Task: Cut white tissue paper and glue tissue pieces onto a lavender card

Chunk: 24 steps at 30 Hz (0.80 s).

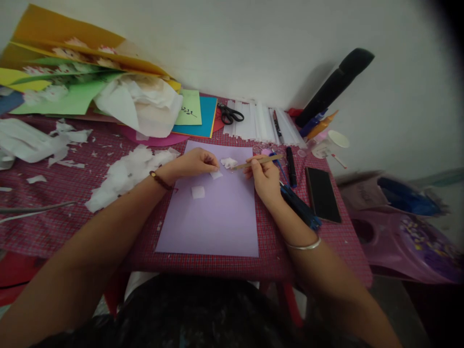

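A sheet of purple paper (217,217) lies on the table in front of me. My left hand (197,163) pinches a small white tissue paper square (216,175) over its upper part. Another white square (198,192) rests flat on the sheet, lower left of that hand. In my right hand (264,176) is a thin wooden stick (266,160), gripped like a pen, its tip pointing left. The tip is close to a crumpled white tissue clump (228,163) on the sheet; whether they touch I cannot tell.
A heap of white tissue squares (126,174) lies left of the sheet. Black scissors (231,114) and white strips (250,125) are at the back. A phone (322,194), a black marker (291,166) and a blue tool (299,205) lie to the right. Folded coloured papers (72,72) stand back left.
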Motion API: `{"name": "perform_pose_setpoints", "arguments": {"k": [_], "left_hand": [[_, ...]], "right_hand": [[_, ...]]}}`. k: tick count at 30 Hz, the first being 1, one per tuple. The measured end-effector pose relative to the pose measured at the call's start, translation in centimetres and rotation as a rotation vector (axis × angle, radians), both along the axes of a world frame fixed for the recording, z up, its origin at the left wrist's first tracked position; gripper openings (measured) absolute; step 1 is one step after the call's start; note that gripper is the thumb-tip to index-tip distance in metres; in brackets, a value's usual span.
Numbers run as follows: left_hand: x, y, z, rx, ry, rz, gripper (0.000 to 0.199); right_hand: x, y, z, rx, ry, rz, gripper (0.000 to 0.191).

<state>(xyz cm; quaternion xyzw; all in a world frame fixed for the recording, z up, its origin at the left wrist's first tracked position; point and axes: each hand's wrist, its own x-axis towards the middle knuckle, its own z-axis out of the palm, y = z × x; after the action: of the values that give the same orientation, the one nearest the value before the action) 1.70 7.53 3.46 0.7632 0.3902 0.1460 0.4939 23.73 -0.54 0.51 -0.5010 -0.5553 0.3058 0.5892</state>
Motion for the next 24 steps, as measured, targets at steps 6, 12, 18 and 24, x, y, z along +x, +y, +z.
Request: {"name": "perform_pose_setpoints", "arguments": {"k": [6,12,18,24], "left_hand": [[0.0,0.3,-0.5,-0.064,-0.098,0.021,0.024],[1.3,0.8,-2.7,0.092,-0.204,0.080,0.030],[2.5,0.8,-3.2,0.274,-0.117,0.149,0.026],[3.0,0.8,-3.0,0.267,-0.102,0.154,0.025]], "right_hand": [[0.0,0.6,-0.3,0.011,-0.027,-0.023,0.022],[0.1,0.7,-0.3,0.000,-0.026,-0.041,0.025],[0.3,0.7,0.1,0.020,-0.009,-0.045,0.030],[-0.1,-0.4,0.8,0.085,-0.028,-0.029,0.028]]}}
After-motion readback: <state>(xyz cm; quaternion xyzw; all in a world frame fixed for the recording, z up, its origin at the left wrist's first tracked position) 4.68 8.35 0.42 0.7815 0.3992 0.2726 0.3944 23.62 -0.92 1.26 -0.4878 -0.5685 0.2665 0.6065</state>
